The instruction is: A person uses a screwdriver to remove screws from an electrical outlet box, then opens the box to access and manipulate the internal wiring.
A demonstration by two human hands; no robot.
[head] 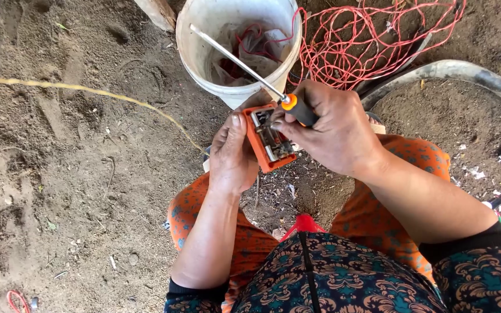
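box: small orange case (260, 152), open side up showing grey metal parts, tilted, held in the left hand (231, 155) above the knees
screwdriver: orange-and-black handle (298, 109) gripped in the right hand (334, 128), long silver shaft (233, 59) slanting up-left over the bucket

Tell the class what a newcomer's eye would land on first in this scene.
At the centre, the left hand holds a small orange box with metal parts inside, while the right hand grips a screwdriver whose shaft points up and away. Just behind stand a white bucket and a tangle of red wire on the dirt.
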